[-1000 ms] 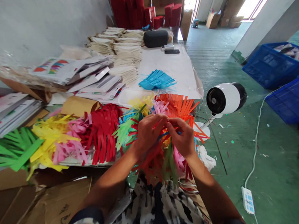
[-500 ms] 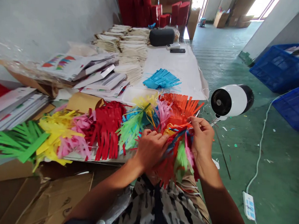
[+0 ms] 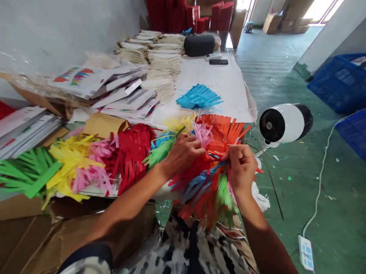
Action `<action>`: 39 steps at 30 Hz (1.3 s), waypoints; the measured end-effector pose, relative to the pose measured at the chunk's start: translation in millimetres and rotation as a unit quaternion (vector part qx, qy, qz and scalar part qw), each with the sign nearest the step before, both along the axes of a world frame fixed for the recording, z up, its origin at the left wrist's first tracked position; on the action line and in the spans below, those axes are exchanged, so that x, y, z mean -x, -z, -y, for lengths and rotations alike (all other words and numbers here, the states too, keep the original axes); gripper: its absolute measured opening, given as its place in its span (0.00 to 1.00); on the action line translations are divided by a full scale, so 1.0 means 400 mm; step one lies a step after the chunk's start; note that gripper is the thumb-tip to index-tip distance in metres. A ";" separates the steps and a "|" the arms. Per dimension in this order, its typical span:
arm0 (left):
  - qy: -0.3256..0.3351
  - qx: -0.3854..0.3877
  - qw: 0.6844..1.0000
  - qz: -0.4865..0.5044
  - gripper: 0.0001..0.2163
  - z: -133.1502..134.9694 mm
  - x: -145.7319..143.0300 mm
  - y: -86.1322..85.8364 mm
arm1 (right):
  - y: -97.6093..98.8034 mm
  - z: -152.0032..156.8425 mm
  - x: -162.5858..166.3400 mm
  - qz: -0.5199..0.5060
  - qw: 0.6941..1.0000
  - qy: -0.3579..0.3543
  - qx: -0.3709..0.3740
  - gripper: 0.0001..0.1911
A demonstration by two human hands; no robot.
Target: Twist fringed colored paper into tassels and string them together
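Note:
A bundle of multicoloured fringed paper tassels (image 3: 203,189) in red, blue, orange and green hangs between my hands, over the table's near edge. My right hand (image 3: 242,168) is closed in a pinch on the upper right end of this bundle. Curled fingers of my left hand (image 3: 184,151) grip at its upper left, where red fringe hangs below; the fingertips are partly hidden. Just beyond lie an orange fringed paper (image 3: 222,129), a pink one (image 3: 203,133) and a yellow one (image 3: 180,122). Light green fringe (image 3: 160,152) lies beside my left hand.
Red (image 3: 136,151), yellow (image 3: 69,159) and dark green fringed papers (image 3: 23,169) line the near edge on the left. A blue fringed paper (image 3: 199,97) lies farther back. Stacks of printed packets (image 3: 128,99) stand left; a white fan (image 3: 289,123) is on the right.
My left hand has moved up and away from my body, and the tassel bundle has spread wider below it. My right hand has shifted slightly left, still pinching.

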State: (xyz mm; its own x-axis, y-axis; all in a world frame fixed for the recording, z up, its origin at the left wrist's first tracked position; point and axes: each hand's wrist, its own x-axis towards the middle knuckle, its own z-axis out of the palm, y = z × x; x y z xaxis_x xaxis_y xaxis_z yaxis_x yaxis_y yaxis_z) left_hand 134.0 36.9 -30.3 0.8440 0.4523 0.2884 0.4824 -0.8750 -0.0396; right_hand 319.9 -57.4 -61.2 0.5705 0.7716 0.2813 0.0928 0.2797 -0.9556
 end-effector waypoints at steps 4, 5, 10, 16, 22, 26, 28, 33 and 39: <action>0.053 -0.009 0.997 -0.060 0.06 -0.036 -0.032 0.018 | -0.009 0.006 0.003 0.025 1.000 0.001 -0.002 0.16; 0.051 -0.005 0.997 -0.054 0.06 -0.047 -0.035 0.020 | -0.010 0.008 0.002 0.029 1.000 0.002 0.000 0.16; 0.018 0.048 0.997 0.061 0.09 -0.115 -0.020 -0.014 | -0.010 0.011 -0.004 0.068 0.997 0.010 0.017 0.16; 0.048 0.319 0.862 0.391 0.07 -0.196 0.016 -0.085 | -0.003 0.012 -0.016 0.110 0.993 0.032 0.023 0.13; -0.049 0.360 0.784 0.503 0.20 -0.181 0.018 -0.112 | -0.003 0.012 -0.020 0.131 0.990 0.025 0.049 0.13; -0.012 0.420 0.807 0.414 0.20 -0.094 -0.025 -0.086 | -0.022 0.000 -0.008 0.091 0.995 0.025 0.031 0.13; 0.012 0.446 0.810 0.381 0.20 -0.057 -0.046 -0.061 | -0.036 -0.008 -0.002 0.055 0.998 0.013 0.022 0.12; 0.051 0.477 0.814 0.328 0.20 -0.012 -0.063 -0.027 | -0.061 -0.022 0.004 -0.012 1.000 -0.019 0.019 0.12; 0.064 0.468 0.833 0.288 0.23 -0.002 -0.045 -0.024 | -0.049 -0.032 0.001 -0.048 0.996 -0.070 0.028 0.17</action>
State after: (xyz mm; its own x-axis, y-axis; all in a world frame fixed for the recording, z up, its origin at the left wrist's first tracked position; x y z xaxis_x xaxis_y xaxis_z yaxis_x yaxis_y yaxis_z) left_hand 152.0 37.7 -20.8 0.7463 0.6232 0.2339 0.0855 -0.4382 0.8948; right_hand 319.7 -44.8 -41.7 0.4790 0.8583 0.1844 -0.0356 0.2288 -0.9728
